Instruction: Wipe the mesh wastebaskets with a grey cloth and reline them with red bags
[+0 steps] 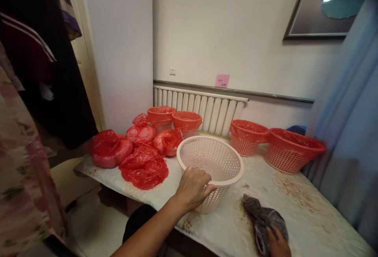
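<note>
Head view: one white basket (217, 162) on table (227, 229). Left hand (194, 188) grips near rim of white basket, thumb and fingers closed over edge. Right hand (279, 244), partly cut off by frame, holds one grey cloth (260, 215) on table, right of white basket. Four red-lined baskets (286, 152): two behind white basket to left, two behind to right. Four red bags (144, 167) left of white basket: three bulging, one flattened. One radiator (203, 107) behind white basket.
</note>
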Motion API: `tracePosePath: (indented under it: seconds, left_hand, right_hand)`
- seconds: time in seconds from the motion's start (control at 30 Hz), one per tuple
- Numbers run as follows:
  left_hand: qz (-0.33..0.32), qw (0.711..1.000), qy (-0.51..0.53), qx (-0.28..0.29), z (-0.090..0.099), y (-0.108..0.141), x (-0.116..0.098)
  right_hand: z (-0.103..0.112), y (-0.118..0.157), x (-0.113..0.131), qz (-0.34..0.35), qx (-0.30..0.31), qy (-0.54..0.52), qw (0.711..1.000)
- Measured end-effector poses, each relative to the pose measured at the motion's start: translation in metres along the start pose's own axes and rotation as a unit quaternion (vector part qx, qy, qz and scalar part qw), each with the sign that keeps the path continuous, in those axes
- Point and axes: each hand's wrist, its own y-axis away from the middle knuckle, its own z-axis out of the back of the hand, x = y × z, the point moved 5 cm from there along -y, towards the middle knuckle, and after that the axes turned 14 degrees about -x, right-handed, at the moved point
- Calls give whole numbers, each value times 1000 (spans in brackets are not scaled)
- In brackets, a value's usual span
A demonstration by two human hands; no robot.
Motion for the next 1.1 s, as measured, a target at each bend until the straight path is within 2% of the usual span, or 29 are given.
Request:
tracePosePath:
  seconds: [0.1, 0.17, 0.23, 0.3, 0.43, 0.5, 0.57, 0.63, 0.7, 0.77, 0.83, 1.1]
  left_hand:
    - [4, 1000, -3, 21, 2, -4, -2]
    - [-2, 999, -9, 47, 1, -8, -6]
    - [-15, 996, -17, 81, -1, -14, -11]
    - [-29, 994, -22, 108, -4, -20, -16]
    - [-45, 991, -26, 127, -13, -28, -25]
    - [-43, 990, -34, 129, -18, -28, -28]
    - [-36, 990, -43, 126, -21, -25, -29]
    - [-35, 991, -44, 124, -23, -21, -28]
    - [-40, 991, -38, 126, -25, -16, -25]
    - [-46, 990, -31, 129, -26, -13, -20]
    - [-48, 990, -28, 128, -27, -11, -14]
    - [-67, 991, -17, 114, -22, -10, -10]
  right_hand:
    - [18, 8, -15, -126, -17, -66, 990]
    - [28, 14, -16, -178, -26, -97, 979]
    - [37, 16, -4, -200, -22, -123, 972]
    - [47, 12, 22, -190, -22, -150, 970]
    - [71, 4, 101, -90, -58, -142, 984]
    - [79, 9, 145, -12, -96, -111, 989]
    - [76, 21, 188, 87, -99, -112, 985]
    - [63, 39, 229, 231, -77, -156, 957]
    - [42, 60, 260, 376, -25, -164, 912]
    - [21, 74, 277, 480, 16, -145, 865]
    - [7, 78, 281, 524, 26, -137, 840]
    - [-4, 46, 270, 519, 58, -195, 830]
